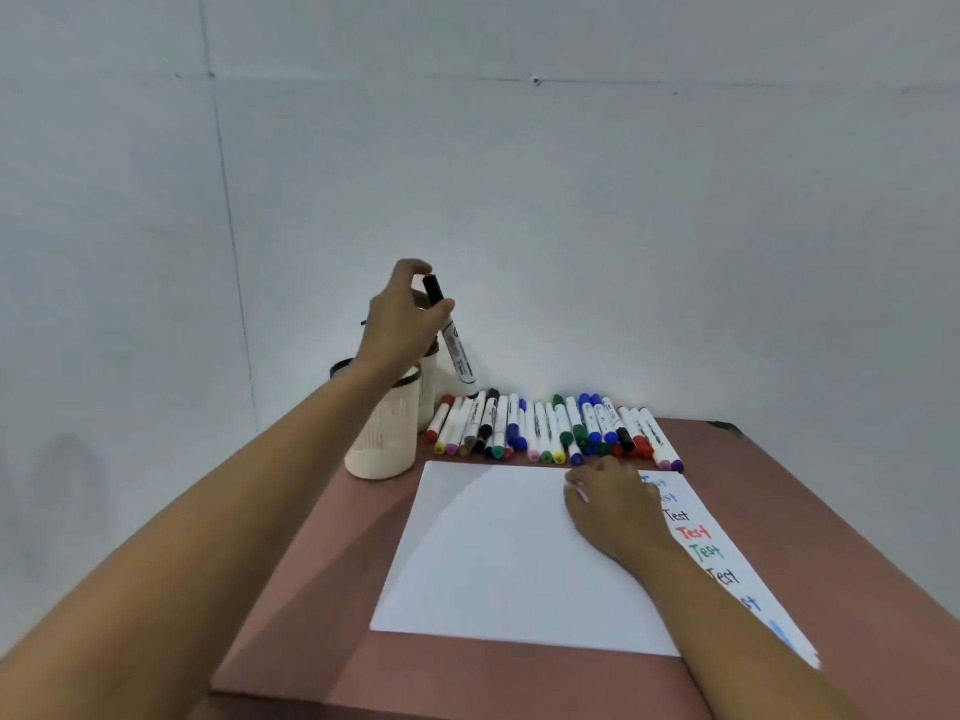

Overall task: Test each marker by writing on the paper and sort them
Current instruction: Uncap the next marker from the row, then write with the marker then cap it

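Paper (493, 553) under flat, relaxed right hand (613, 506); left hand (400, 319) pinches black marker (457, 350), raised beside cups (384, 439).

I see a black-capped white marker (458, 350) tilted aloft left of centre; capped markers (556, 433) lie in a row mid-frame, just above the white paper (493, 553).

Dim, even light; soft focus, wide-angle bowed edges
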The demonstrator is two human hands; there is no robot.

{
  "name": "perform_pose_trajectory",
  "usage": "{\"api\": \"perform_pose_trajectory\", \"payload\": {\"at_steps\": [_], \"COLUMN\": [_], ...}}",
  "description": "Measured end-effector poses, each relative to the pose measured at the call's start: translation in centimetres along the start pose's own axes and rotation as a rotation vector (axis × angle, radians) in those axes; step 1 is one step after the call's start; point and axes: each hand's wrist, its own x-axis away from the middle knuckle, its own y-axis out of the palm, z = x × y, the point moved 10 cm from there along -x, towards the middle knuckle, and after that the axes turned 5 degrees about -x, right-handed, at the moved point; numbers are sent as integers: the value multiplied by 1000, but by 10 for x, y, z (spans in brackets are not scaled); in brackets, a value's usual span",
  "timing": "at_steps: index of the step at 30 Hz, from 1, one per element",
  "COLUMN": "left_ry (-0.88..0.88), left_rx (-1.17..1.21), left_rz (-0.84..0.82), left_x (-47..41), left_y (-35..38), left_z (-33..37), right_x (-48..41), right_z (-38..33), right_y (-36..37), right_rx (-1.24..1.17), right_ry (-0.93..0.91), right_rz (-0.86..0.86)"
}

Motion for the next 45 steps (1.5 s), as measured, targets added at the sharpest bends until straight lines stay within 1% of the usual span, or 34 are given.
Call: {"api": "perform_pose_trajectory", "payload": {"at_steps": [7, 9, 11, 13, 17, 21, 23, 24, 26, 27, 29, 31, 33, 36, 37, 39, 43, 45], "left_ry": [44, 42, 28, 23, -17, -106, -163, -187, -209, -201, -156, -68, 60, 235, 267, 276, 213, 175], "left_rx": [-98, -141, -188, -250, -457, -704, -763, -769, -663, -582, -473, -443, -448, -386, -357, -333, -452, -502], "left_rz": [167, 190, 177, 122, -29, -267, -293, -300, -314, -303, -228, -150, -99, -57, -85, -205, -498, -577], "left_x": [-61, -70, -75, -78, -79, -75, -75, -75, -81, -82, -84, -78, -62, -20, -2, 38, 103, 119], "left_y": [-40, -42, -36, -22, 7, 28, 27, 25, 23, 22, 14, 9, 12, 27, 37, 67, 126, 138], "left_z": [-5, -10, -23, -38, -67, -99, -106, -107, -106, -103, -91, -67, -29, 22, 29, 26, -25, -48], "right_x": [-1, -2, -2, -2, -4, -5, -5, -4, -5, -5, -4, -3, -3, -3, -4, -3, -4, -5], "right_z": [1, 1, 2, 2, 1, 2, 1, 1, 2, 2, 2, 3, 3, 5, 5, 6, 8, 8], "right_y": [0, 1, 2, 2, 4, 4, 4, 4, 4, 4, 3, 2, 2, 2, 3, 3, 1, 1], "right_rx": [3, 8, 1, -7, 3, 6, 1, 0, -1, -2, -8, -17, -24, -38, -49, -76, -107, -113], "right_ry": [5, 3, 7, 11, 4, 4, -3, -5, -5, -3, 2, 6, 8, 20, 26, 39, 56, 66], "right_rz": [8, 4, 0, -2, -3, -5, 1, 4, 9, 9, 6, 5, 4, -3, -8, -20, -25, -36]}}
